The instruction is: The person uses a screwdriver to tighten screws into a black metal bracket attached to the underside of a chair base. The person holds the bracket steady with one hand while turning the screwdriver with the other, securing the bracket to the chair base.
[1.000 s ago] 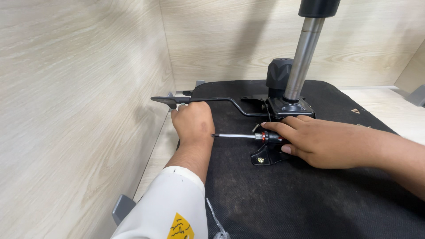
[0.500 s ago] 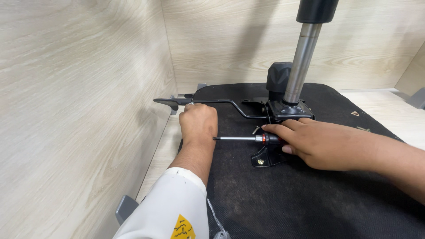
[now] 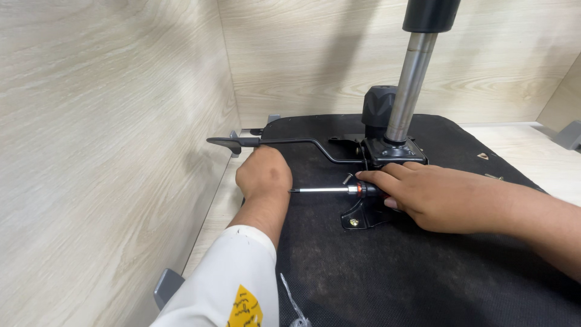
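An upturned chair seat (image 3: 423, 272) lies with its black fabric underside up. A black metal mechanism plate (image 3: 363, 212) is on it, with a steel gas cylinder (image 3: 411, 85) rising from it and a thin black lever (image 3: 284, 143) reaching left. My right hand (image 3: 436, 197) grips a screwdriver (image 3: 324, 190) by its handle, beside the plate, with the shaft lying flat and pointing left. My left hand (image 3: 263, 175) rests knuckles-up at the seat's left edge, just below the lever, and the screwdriver tip reaches it. Its fingers are curled under and hidden.
Pale wood-grain panels (image 3: 109, 151) close off the left and back. A black round knob (image 3: 378, 104) sits behind the cylinder. Small screws (image 3: 484, 156) lie on the seat at the right. Grey plastic parts show at the lower left (image 3: 166, 286) and far right (image 3: 569, 134).
My left hand has drawn back slightly from the lever toward me. My right hand stays on the screwdriver in about the same place.
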